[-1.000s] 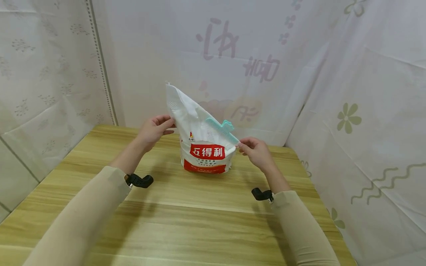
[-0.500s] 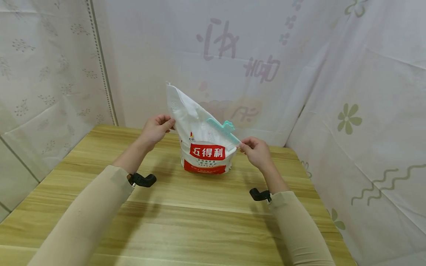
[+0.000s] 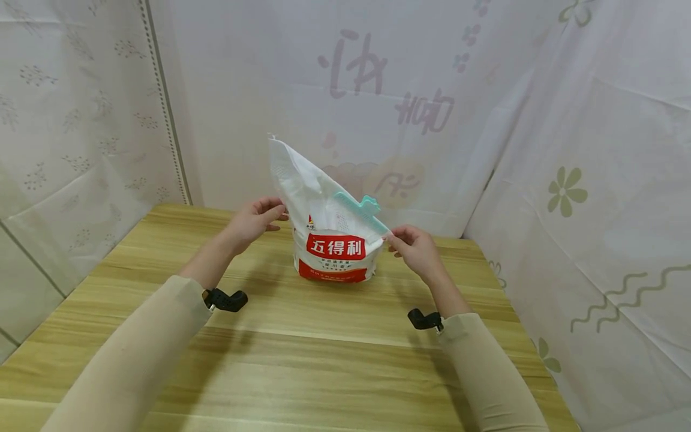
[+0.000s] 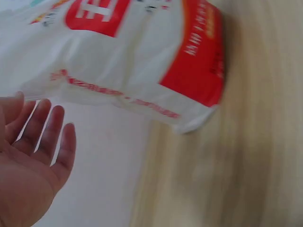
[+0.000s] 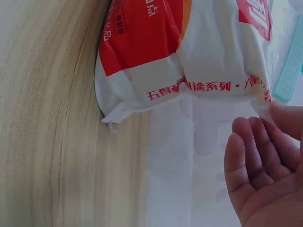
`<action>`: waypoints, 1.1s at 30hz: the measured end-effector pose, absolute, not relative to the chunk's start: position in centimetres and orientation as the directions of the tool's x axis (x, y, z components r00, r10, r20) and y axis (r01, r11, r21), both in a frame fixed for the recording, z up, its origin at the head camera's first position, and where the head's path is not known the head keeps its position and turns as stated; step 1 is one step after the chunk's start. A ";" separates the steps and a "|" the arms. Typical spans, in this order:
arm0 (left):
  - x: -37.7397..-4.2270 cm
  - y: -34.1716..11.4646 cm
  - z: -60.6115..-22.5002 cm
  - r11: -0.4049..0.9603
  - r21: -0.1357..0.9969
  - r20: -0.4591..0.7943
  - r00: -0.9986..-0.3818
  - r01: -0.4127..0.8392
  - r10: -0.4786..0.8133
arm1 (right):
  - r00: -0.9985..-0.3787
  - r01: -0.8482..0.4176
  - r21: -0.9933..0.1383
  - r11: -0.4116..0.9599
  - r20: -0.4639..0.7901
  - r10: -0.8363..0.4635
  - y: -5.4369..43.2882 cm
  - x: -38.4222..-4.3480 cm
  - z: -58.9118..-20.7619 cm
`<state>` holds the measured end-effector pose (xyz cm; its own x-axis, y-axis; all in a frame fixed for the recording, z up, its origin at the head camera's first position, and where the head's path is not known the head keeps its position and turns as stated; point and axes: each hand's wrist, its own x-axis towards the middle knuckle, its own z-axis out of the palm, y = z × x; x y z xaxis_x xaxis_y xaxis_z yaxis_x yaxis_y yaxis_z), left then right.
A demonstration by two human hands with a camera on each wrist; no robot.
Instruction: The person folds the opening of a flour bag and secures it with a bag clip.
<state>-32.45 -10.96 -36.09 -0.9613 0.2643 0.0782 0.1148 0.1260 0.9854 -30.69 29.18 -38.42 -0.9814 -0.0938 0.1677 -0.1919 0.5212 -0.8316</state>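
Observation:
A white and red flour bag [image 3: 337,246] stands upright on the table, its top left corner rising to a tall peak. Along the slanted top edge on the right lies a teal bag clip [image 3: 361,210]. My right hand [image 3: 415,246] pinches the bag's right corner, just below the clip's lower end. In the right wrist view the thumb presses that corner, which is drawn out to a point. At the bag's left edge is my left hand [image 3: 251,225], thumb and fingertips right at the plastic. The left wrist view shows its fingers [image 4: 54,132] loosely spread under that edge.
The wooden table [image 3: 324,372] reaches back to a pale printed curtain [image 3: 243,120] just behind the bag. More curtain hangs along both sides. A black wrist camera mount [image 3: 227,300] sits on the left wrist, another mount [image 3: 423,319] on the right.
My left hand has slid down the bag's left edge and its fingers have loosened. The right hand keeps hold of the corner, barely moving. The bag and clip have hardly shifted.

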 end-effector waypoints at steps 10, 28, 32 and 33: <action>-32.5 -10.1 -37.5 0.193 0.976 0.061 -0.975 0.103 0.213 | -0.979 -0.194 -0.796 0.573 0.195 -0.060 29.0 -30.4 -38.6; -30.2 -8.9 -41.0 0.132 0.990 -0.091 -0.912 -0.041 0.401 | -0.952 -0.013 -0.895 0.446 -0.125 -0.279 28.1 -29.6 -41.7; -30.0 -8.4 -41.7 0.123 0.992 -0.058 -0.933 -0.015 0.354 | -0.964 -0.035 -0.898 0.439 -0.085 -0.253 27.2 -29.4 -42.3; -30.0 -8.4 -41.8 0.128 0.992 -0.054 -0.937 -0.010 0.346 | -0.966 -0.042 -0.899 0.436 -0.074 -0.246 27.1 -29.3 -42.3</action>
<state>-30.04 -8.36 -41.76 -0.9367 0.3460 -0.0539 -0.0098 0.1281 0.9917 -29.34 27.06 -42.31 -0.9664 -0.2461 -0.0738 -0.0423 0.4356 -0.8991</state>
